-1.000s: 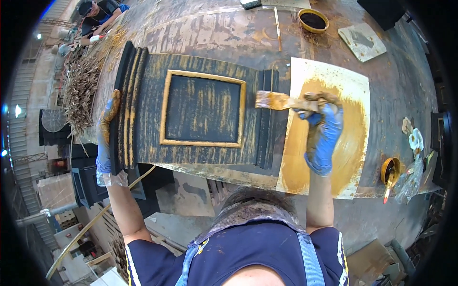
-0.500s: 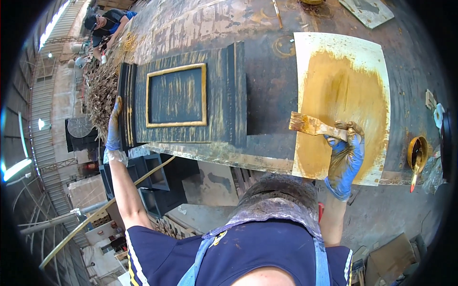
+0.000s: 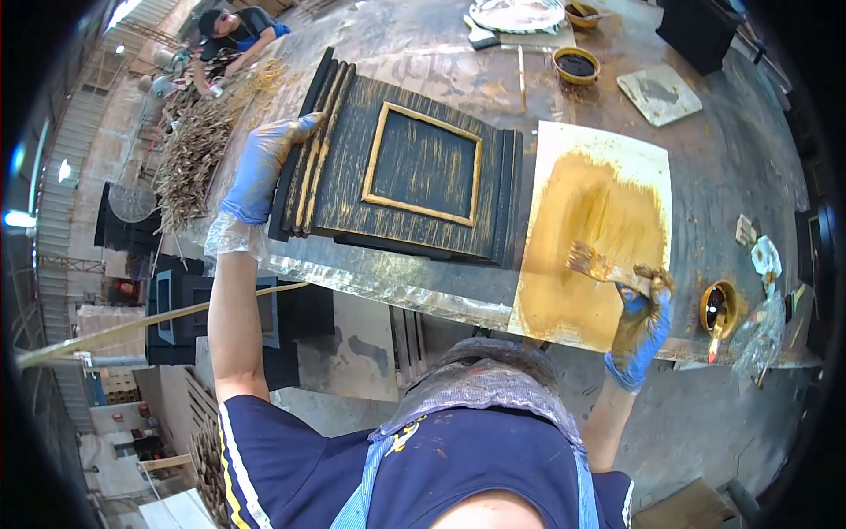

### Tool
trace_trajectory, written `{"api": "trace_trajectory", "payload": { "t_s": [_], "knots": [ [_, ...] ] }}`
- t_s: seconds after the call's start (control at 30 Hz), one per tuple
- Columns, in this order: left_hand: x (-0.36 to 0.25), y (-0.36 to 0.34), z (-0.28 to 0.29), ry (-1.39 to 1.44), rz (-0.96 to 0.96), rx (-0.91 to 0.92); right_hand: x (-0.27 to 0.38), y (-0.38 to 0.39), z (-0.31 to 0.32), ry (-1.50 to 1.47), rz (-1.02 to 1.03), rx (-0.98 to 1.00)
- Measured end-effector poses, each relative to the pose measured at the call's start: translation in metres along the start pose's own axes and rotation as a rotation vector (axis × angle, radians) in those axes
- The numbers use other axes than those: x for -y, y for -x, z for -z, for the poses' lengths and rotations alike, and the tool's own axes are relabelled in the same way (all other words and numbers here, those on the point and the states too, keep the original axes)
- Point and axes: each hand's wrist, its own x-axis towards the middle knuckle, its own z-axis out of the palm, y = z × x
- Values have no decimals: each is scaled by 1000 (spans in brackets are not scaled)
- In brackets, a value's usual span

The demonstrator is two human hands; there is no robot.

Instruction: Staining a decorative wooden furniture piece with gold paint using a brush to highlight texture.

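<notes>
A black wooden box (image 3: 339,198) with ochre streaks, a framed panel and stepped mouldings lies tilted on the worktable. My left hand (image 3: 267,167), in a stained blue glove, grips its moulded left end, fingers over the edge. In my right hand (image 3: 643,322), also gloved and smeared brown, is a flat paintbrush (image 3: 604,266), its bristles pointing left. The brush is over a white board (image 3: 599,137) coated with ochre paint; whether the bristles touch it I cannot tell.
A bowl of dark liquid with a brush (image 3: 721,304) stands at right beside crumpled plastic (image 3: 762,339). Farther back are another bowl (image 3: 576,66), a stained square plate (image 3: 659,94) and a black box (image 3: 699,33). Dry twigs (image 3: 192,159) and a co-worker (image 3: 242,40) are at far left.
The streaked box has turned and come closer to the ochre-coated board, my left hand still on its end. My view has shifted, showing more of the table's far side. The paintbrush stays over the board.
</notes>
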Motion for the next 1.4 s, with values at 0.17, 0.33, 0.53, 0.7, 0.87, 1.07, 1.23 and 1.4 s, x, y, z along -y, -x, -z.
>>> {"api": "trace_trajectory", "payload": {
  "t_s": [0.17, 0.33, 0.53, 0.7, 0.87, 1.07, 1.23, 1.4],
  "knots": [
    [-20, 8, 19, -41, -35, 29, 8, 0, 12, -37, -14, 37],
    [-4, -10, -12, -799, -538, 20, 16, 1, 20, -46, -18, 18],
    [16, -2, -94, -1149, -393, -191, 34, -3, 30, -42, -34, 20],
    [12, 17, -156, -1104, -304, -217, 35, -6, 48, -81, -13, 30],
    [-3, 45, -109, -602, -74, 123, 44, -7, 65, -112, -32, -16],
    [34, 99, -38, -830, -693, 122, 54, -13, 75, -200, -24, -162],
    [72, 88, -34, -995, -644, 117, 68, -17, 84, 117, -44, -69],
    [80, 60, -20, -788, -785, 148, 139, -37, 131, 554, 385, -33]
  ]
}}
